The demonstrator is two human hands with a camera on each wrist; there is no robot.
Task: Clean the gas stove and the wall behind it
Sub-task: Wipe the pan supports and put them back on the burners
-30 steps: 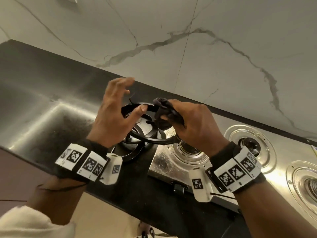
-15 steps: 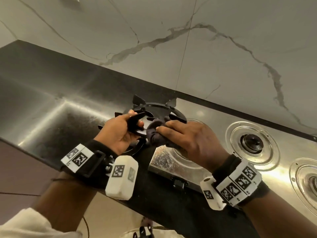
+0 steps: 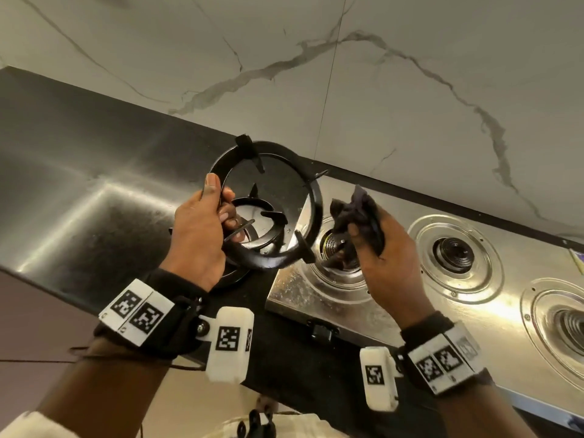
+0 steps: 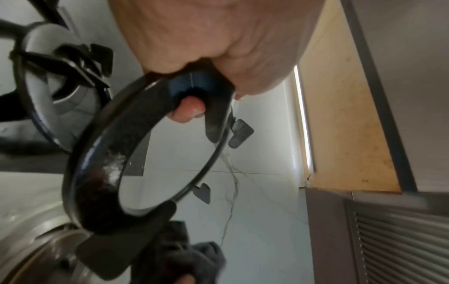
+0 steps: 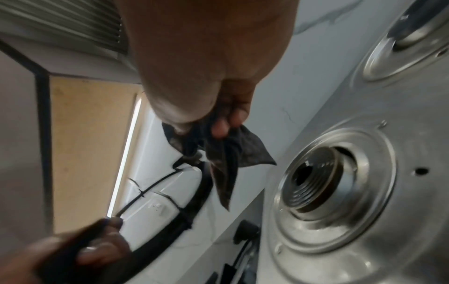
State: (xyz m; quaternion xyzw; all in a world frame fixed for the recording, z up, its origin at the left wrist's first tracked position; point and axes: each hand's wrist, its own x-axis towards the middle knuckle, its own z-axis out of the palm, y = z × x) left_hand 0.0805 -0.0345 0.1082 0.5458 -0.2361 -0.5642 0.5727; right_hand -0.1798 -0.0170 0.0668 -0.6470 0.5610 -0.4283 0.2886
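My left hand (image 3: 205,222) grips a black round pan support (image 3: 311,210) by its left rim and holds it tilted in the air above the counter; the ring (image 4: 97,173) fills the left wrist view. A second, smaller pan support (image 3: 268,222) lies on the counter beneath it. My right hand (image 3: 379,248) clutches a dark crumpled cloth (image 3: 357,210) just right of the ring, apart from it, over the stove's left burner (image 3: 331,248). The cloth (image 5: 226,153) hangs from the fingers above that bare burner (image 5: 313,180). The steel gas stove (image 3: 395,279) lies below the marble wall (image 3: 379,105).
Two more bare burners (image 3: 453,251) (image 3: 568,330) sit to the right on the stove top. A dark shiny counter (image 3: 79,191) stretches to the left. A stove knob (image 3: 322,331) sticks out at the front edge. A louvred panel (image 4: 388,240) shows in the wrist views.
The left hand has lifted and tilted the large pan support upward. The right hand with the cloth has come off the ring and moved to the right.
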